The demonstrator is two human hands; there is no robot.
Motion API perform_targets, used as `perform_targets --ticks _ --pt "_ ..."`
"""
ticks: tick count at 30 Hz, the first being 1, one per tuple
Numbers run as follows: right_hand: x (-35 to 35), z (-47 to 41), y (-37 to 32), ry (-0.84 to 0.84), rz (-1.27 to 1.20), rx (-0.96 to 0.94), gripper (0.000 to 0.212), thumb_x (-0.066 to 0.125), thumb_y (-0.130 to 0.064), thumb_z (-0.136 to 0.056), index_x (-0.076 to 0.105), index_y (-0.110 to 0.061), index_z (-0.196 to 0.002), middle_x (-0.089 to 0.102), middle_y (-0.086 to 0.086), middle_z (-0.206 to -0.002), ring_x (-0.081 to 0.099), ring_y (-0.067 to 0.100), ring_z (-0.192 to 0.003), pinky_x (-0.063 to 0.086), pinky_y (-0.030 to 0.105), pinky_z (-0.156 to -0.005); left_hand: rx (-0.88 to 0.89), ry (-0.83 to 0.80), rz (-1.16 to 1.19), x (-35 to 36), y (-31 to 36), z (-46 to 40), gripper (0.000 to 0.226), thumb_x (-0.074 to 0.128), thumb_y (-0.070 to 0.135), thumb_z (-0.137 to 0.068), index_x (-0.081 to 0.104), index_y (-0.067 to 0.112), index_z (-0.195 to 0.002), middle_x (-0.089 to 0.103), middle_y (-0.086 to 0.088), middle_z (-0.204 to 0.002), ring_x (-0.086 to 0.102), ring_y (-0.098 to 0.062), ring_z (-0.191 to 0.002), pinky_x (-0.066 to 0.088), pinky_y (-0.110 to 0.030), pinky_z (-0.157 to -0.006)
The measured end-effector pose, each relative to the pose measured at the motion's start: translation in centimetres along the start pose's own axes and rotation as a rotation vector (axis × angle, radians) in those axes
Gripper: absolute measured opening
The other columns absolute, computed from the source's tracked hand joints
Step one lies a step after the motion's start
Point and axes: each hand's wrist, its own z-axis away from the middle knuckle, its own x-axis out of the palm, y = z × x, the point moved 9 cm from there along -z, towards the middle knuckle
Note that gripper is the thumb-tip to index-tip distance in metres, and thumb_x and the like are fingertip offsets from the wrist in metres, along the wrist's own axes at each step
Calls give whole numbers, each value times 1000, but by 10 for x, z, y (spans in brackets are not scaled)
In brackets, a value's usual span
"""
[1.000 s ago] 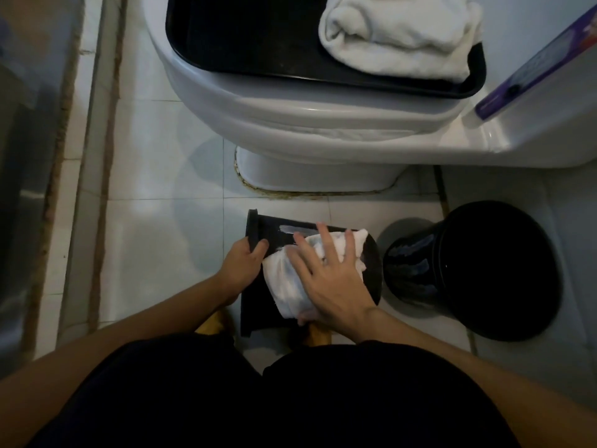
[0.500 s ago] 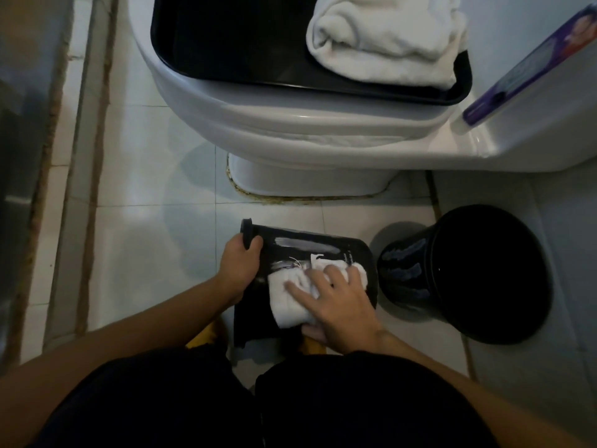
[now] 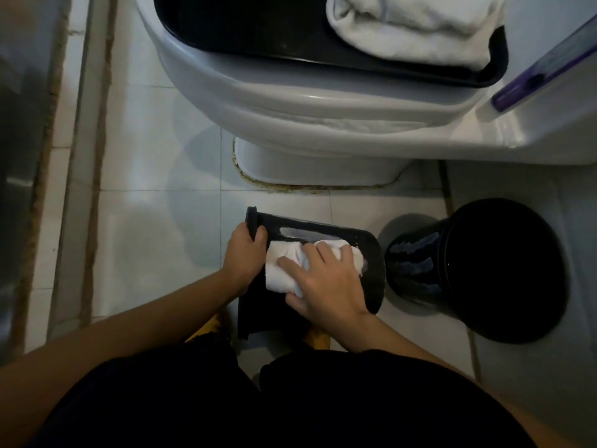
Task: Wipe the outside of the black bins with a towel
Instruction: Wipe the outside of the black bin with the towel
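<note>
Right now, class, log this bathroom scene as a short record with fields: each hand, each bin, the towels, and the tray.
left hand: grips the rim of the tipped bin
right hand: presses the small white towel flat on the bin's side
tipped bin: black, lying on its side on the floor tiles
second bin: black, on the floor to the right, untouched
folded towel: white, in the black tray
tray: rests on the toilet
</note>
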Motion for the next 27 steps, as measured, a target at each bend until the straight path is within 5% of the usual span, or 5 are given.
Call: perform_targets --ticks 3,9,16,22,27 --pt "-1 -4 -3 18 4 -19 56 67 -56 -74 58 -34 -125 58 7 -118 54 29 -108 41 54 -91 -1 -6 24 -2 2 -2 19 46 22 -99 58 7 -103 64 -6 -87 64 -22 -82 50 -30 -65" --pt "-2 9 71 -35 27 424 48 60 -58 -80 63 -33 -121 59 7 -113 53 29 -105 39 51 -88 -41 -64 53 3 -1 4 26 44 23 -101 55 7 -119 63 -8 -103 63 -20 -93 54 -35 -83" --pt "-1 -9 -18 -7 -71 30 53 63 -56 -76 57 -35 -125 54 5 -119 51 28 -111 38 51 -91 -11 -22 -17 -1 0 -2 23 48 19 -97 60 2 -103 64 -10 -89 63 -23 -84 46 -27 -64" --pt "-3 -2 52 -64 -67 493 47 54 -55 -88 57 -31 -128 51 6 -127 45 29 -117 33 53 -96 -39 -65 24 3 -4 2 16 45 22 -101 54 12 -109 61 -2 -93 61 -9 -80 48 -20 -63" --pt "-2 -14 -11 -18 -99 7 51 62 -59 -77 60 -37 -123 53 4 -121 48 27 -114 37 51 -90 -26 -6 -9 -1 0 -4 24 50 18 -96 62 -2 -99 65 -14 -87 64 -28 -83 48 -30 -66"
